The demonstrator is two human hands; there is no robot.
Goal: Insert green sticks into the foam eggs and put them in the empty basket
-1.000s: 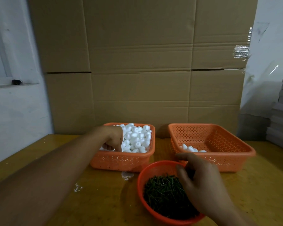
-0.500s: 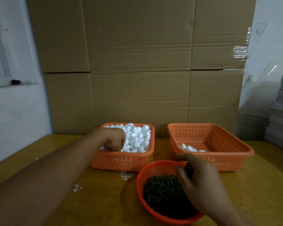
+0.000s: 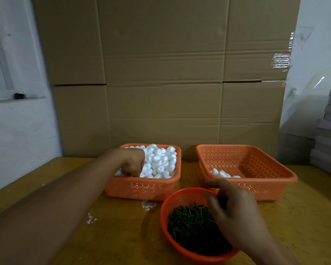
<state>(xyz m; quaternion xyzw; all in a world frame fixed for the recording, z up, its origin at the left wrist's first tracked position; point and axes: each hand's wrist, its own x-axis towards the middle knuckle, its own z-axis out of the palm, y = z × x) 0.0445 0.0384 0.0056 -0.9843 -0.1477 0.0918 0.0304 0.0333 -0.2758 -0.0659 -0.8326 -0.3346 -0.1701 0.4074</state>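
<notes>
The left hand (image 3: 132,163) reaches into the left orange basket (image 3: 141,188), which is heaped with white foam eggs (image 3: 161,161). Its fingers curl downward among the eggs at the near-left side of the pile, but whether this grip actually holds an egg cannot be told — the fingertips are buried.

The right hand (image 3: 235,213) hovers over the round orange bowl (image 3: 166,205) at the front of the wooden table (image 3: 113,236). That bowl holds a dense heap of short green sticks (image 3: 189,224). The thumb and forefinger are bent toward each other above the far right part of the heap; its grip may be pinching a stick, though the pictures do not show one clearly.

The right orange basket (image 3: 256,180) sits just behind the bowl and beside the first basket, the two apart. A few foam eggs (image 3: 222,174) lie at its near-left corner — otherwise its perforated floor shows. A cardboard wall (image 3: 161,83) stands behind both baskets.
</notes>
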